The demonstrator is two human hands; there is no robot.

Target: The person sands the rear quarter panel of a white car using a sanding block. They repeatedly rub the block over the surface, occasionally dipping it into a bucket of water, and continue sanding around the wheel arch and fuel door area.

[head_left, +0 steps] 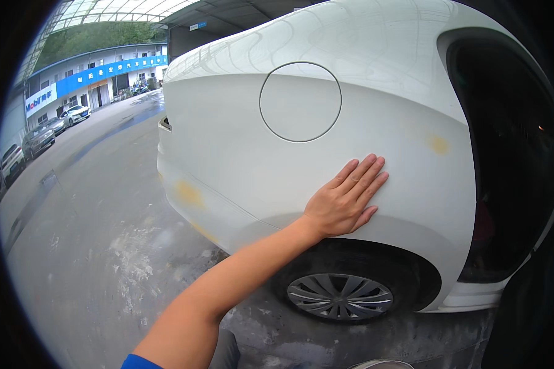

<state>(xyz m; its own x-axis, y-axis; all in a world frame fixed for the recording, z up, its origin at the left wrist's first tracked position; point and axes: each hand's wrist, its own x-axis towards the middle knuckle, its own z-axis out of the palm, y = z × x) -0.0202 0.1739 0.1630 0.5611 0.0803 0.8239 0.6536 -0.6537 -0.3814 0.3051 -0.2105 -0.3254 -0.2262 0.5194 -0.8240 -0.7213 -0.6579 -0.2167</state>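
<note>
My left hand (349, 200) lies flat on the white rear quarter panel (228, 141) of a car, just above the wheel arch. Its fingers are stretched out, pointing up and to the right, with the back of the hand showing. Above it is the round outline of the fuel filler flap (300, 104). One yellowish patch (439, 145) marks the panel near the door opening, and another yellowish patch (189, 193) sits low toward the rear bumper. Below my forearm, the rear wheel (340, 296) shows its silver spokes. My right hand is out of view.
At right is the dark door opening (505, 141). Part of a round, pale-rimmed object (385, 365) shows at the bottom edge. Grey, stained concrete floor (104, 246) stretches left. Parked cars (40, 140) and a building with a blue sign band (114, 67) stand farther off.
</note>
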